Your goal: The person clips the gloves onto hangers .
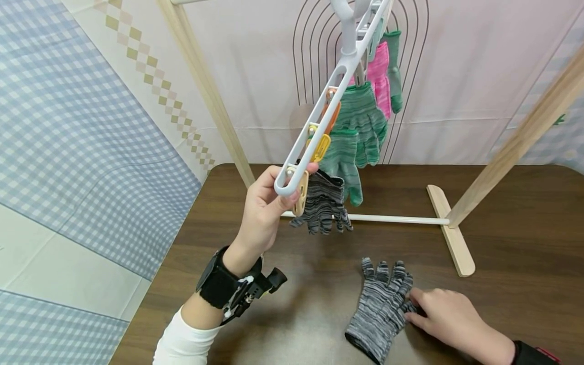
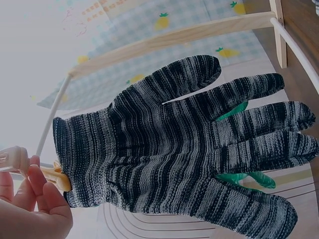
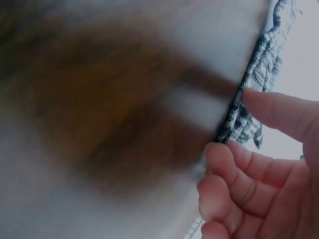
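My left hand (image 1: 264, 208) is at the near end of a white clip hanger (image 1: 315, 126), pinching a beige clothespin (image 1: 301, 195) that hangs there. A black-and-grey striped knit glove (image 1: 321, 200) dangles just beyond these fingers. In the left wrist view that hanging glove (image 2: 164, 144) fills the middle, its cuff caught by a yellow clip (image 2: 57, 179). On the table lies a second grey striped glove (image 1: 380, 304), fingers pointing away. My right hand (image 1: 444, 317) pinches its thumb at the right side; the right wrist view shows the glove edge (image 3: 249, 94) between thumb and fingers.
Green gloves (image 1: 360, 121) and a pink one (image 1: 379, 76) hang farther along the hanger. A wooden stand with slanted legs (image 1: 515, 137), a flat foot (image 1: 451, 233) and a white crossbar (image 1: 392, 218) stands on the brown table (image 1: 515, 243). Checked cloth (image 1: 91, 121) covers the left.
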Demonstrator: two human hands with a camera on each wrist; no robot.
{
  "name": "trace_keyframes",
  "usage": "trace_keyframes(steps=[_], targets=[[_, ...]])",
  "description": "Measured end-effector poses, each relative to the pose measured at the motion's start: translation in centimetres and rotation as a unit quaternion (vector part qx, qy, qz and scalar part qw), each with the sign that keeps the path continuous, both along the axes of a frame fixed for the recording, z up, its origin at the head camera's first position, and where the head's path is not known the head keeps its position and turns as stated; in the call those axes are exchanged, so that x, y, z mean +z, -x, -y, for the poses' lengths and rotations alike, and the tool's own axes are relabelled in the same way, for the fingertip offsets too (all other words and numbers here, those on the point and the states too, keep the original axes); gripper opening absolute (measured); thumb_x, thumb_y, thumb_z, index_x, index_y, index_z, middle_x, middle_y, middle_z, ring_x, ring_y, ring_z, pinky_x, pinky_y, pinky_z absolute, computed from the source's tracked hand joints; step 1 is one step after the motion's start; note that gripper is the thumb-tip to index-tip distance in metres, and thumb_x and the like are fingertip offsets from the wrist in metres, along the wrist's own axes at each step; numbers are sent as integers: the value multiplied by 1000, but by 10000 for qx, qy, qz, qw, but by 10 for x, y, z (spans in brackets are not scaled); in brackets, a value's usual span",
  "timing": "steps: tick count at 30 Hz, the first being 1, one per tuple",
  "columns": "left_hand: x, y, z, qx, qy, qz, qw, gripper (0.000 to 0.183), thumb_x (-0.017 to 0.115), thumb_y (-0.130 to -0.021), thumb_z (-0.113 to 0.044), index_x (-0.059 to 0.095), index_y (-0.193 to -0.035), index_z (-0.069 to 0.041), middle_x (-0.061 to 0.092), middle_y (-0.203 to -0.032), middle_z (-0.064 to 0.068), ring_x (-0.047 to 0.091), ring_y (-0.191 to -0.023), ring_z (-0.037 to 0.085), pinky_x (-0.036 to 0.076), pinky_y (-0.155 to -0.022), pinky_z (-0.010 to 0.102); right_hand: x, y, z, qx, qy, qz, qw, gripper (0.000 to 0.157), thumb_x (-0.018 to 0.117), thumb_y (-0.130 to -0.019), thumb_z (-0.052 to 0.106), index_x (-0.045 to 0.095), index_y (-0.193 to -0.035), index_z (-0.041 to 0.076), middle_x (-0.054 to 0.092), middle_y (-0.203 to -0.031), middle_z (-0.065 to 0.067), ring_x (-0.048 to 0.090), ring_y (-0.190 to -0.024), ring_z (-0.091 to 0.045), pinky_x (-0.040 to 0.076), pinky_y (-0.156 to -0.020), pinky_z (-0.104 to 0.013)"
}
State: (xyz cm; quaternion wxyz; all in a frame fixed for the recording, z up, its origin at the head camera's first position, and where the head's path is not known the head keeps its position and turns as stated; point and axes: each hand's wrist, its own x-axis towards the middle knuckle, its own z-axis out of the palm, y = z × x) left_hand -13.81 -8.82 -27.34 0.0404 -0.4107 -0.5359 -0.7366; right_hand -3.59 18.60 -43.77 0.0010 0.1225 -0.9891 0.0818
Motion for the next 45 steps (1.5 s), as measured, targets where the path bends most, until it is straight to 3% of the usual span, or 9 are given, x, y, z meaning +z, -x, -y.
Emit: trace_keyframes(steps=[14, 18, 22, 27, 29, 34, 37, 42, 45], targets=[[-1, 0, 0, 27, -29, 24, 10000, 16, 61, -82, -29, 52, -89, -18, 62, -108, -5, 49, -110, 15, 34, -74, 22, 4, 0, -5, 101, -241, -354, 9990, 28, 72, -67, 34, 46, -63, 22, 38, -52, 12, 37, -47, -4, 29, -44, -26], [-1, 0, 0, 21, -28, 39, 10000, 16, 61, -82, -29, 52, -89, -18, 62, -108, -5, 49, -111, 15, 34, -75, 23, 9, 1, -6, 785, -271, -1166, 9897, 25, 75, -62, 32, 53, -68, 22, 43, -60, 14, 43, -53, -3, 34, -47, -25], [0, 0, 0, 18, -27, 43, 10000, 16, 61, -82, -29, 52, -89, -17, 62, -109, -5, 48, -113, 16, 34, -75, 23, 14, 1, -6, 1825, -92, -1786, 9668, 32, 78, -56, 28, 61, -81, 19, 48, -73, 12, 48, -62, -4, 40, -52, -25], [-1, 1, -1, 39, -68, 55, 10000, 16, 62, -82, -27, 52, -89, -17, 63, -108, -5, 49, -111, 16, 34, -74, 23, 19, -3, 0, 2660, 75, -1801, 9470, 42, 78, -57, 30, 62, -94, 19, 54, -91, 7, 51, -77, -9, 43, -60, -27], [-1, 1, -1, 43, -82, 56, 9999, 15, 62, -82, -26, 53, -89, -17, 63, -108, -6, 49, -111, 16, 34, -75, 24, 20, -4, 2, 2873, 79, -1591, 9445, 41, 75, -62, 31, 61, -98, 20, 56, -96, 5, 52, -82, -11, 44, -63, -29], [-1, 1, -1, 66, -84, 44, 9999, 16, 62, -81, -28, 53, -89, -18, 63, -107, -5, 50, -111, 16, 34, -77, 24, 18, -5, 9, 3359, 3, -1181, 9345, 44, 74, -65, 35, 58, -103, 20, 58, -102, 2, 53, -86, -14, 45, -64, -31], [0, 0, -1, 50, -81, 37, 9999, 16, 62, -81, -29, 53, -89, -18, 63, -107, -5, 50, -111, 15, 34, -80, 25, 13, -4, 15, 3595, -115, -1238, 9248, 47, 75, -62, 36, 58, -102, 19, 59, -100, 1, 53, -85, -14, 44, -63, -31], [0, -1, -1, 73, -64, 43, 9999, 16, 62, -81, -31, 53, -86, -19, 62, -107, -5, 50, -87, 11, 34, -68, 22, 9, -2, 21, 3589, -196, -936, 9285, 44, 76, -62, 34, 59, -99, 20, 58, -96, 3, 50, -81, -12, 42, -61, -29], [0, 0, -1, 81, -57, 41, 9999, 16, 62, -81, -30, 53, -86, -18, 62, -107, -5, 50, -91, 11, 33, -68, 22, 10, -1, 25, 3536, -200, -766, 9320, 40, 75, -63, 33, 59, -97, 21, 57, -94, 4, 49, -78, -11, 42, -59, -28]])
